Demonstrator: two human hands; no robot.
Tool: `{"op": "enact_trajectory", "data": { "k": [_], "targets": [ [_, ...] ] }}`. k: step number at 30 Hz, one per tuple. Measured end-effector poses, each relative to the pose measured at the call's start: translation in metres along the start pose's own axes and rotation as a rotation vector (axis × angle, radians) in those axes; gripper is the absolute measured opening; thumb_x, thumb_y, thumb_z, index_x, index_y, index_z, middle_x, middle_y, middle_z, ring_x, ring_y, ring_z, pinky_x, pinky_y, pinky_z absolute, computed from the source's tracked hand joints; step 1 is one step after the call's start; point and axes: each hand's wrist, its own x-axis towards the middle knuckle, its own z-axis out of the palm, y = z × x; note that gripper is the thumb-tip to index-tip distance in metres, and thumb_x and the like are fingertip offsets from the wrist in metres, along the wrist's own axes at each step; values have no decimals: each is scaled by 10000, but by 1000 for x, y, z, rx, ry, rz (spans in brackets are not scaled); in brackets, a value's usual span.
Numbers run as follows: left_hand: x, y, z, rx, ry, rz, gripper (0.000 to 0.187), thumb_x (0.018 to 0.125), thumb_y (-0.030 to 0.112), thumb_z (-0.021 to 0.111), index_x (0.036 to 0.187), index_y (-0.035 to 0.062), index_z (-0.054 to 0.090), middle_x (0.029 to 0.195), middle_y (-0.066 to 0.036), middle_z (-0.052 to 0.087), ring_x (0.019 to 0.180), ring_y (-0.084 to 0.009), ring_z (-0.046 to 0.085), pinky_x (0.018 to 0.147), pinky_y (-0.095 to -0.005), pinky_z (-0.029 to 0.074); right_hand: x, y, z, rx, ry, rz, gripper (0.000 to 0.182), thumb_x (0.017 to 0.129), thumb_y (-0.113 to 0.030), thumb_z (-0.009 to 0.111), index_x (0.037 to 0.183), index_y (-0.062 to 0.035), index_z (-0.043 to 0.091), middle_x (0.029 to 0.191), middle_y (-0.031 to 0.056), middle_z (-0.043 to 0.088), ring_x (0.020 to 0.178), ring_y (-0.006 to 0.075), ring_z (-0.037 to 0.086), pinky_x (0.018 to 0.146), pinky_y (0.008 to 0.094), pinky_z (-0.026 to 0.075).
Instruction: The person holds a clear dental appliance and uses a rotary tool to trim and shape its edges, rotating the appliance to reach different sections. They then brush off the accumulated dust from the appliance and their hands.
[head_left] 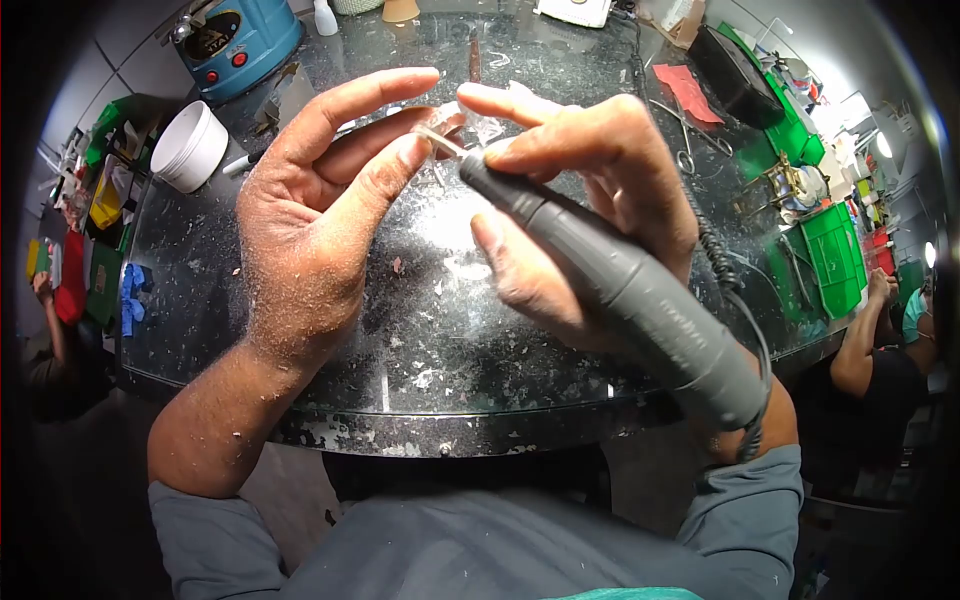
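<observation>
My right hand point(600, 150) is wrapped round a dark grey rotary handpiece point(640, 285), its body slanting down to the right. The handpiece's narrow tip meets a small clear, pale piece point(450, 120), whose exact kind I cannot make out. Thumb and fingers of my left hand point(310, 220) pinch that piece above the middle of the table. Fine pale dust coats the left hand and forearm. A coiled cord point(720, 260) runs along the right side of the handpiece to its rear end.
Chips and dust dot the black tabletop point(420, 375). A white tub point(190, 147) and a blue machine point(240, 50) stand at the left. Scissors point(687, 160), red sheet point(687, 93), black box point(735, 75) and green bins point(835, 260) lie right. Other people's arms point(860, 340) show at the sides.
</observation>
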Motion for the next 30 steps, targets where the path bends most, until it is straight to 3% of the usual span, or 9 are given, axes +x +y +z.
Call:
{"op": "enact_trajectory", "data": {
  "k": [2,4,7,12,15,19,26,28,30],
  "targets": [
    [1,3,1,12,-1,-34,379,895,8,572,1264,-35,500,1260,-170,571,1139,-203,584,1011,-334,429,0,6,-5,-33,14,7,414,798,9,669,1140,13,436,988,111,553,1013,253,633,926,404,493],
    [1,5,2,-2,-5,-49,385,892,17,576,1265,-43,497,1250,-170,577,1130,-200,589,1009,-336,430,8,1,-2,-91,132,34,417,851,-89,697,1164,6,439,982,114,600,927,196,645,834,323,525],
    [1,5,1,-49,-33,-78,401,890,46,584,1265,-61,490,1228,-174,590,1104,-197,602,1007,-340,430,8,11,-2,-138,170,-32,346,798,36,710,1106,6,557,1005,94,616,860,138,634,803,272,527],
    [4,2,-1,-148,-90,-132,434,900,117,580,1272,-83,478,1189,-192,607,1047,-211,631,1002,-347,433,5,4,-3,-77,122,129,407,766,88,706,1129,-32,566,956,68,620,859,111,628,791,239,515],
    [6,0,-3,-370,-154,-398,445,904,118,544,1289,-89,462,1179,-214,609,1071,-254,623,1007,-388,449,6,2,-4,-50,187,246,371,783,37,717,1115,-34,565,906,52,613,832,93,615,745,213,494],
    [6,-3,-5,-567,-188,-522,464,887,77,559,1300,-95,438,1197,-215,597,1090,-271,614,1027,-408,453,6,3,-5,-55,231,303,357,775,49,698,1095,-67,591,863,20,601,802,75,618,714,206,514],
    [6,2,-6,-628,-175,-573,486,903,79,548,1334,-87,395,1216,-185,587,1092,-235,613,1011,-376,478,9,-2,-5,51,275,448,358,819,-42,701,1155,-50,579,903,60,615,817,77,579,741,209,477],
    [7,2,-6,-592,-134,-566,487,913,84,542,1342,-83,383,1238,-170,572,1086,-218,616,1005,-363,485,13,-1,-24,-511,54,8,350,830,-10,635,1174,-50,582,932,84,621,853,105,576,788,238,476],
    [7,2,-7,-606,-135,-550,477,920,87,535,1341,-80,386,1232,-165,570,1082,-210,617,973,-341,510,13,-8,-23,-522,-33,41,357,820,28,583,1172,-30,569,1007,103,615,902,146,585,850,274,466]
  ]
}}
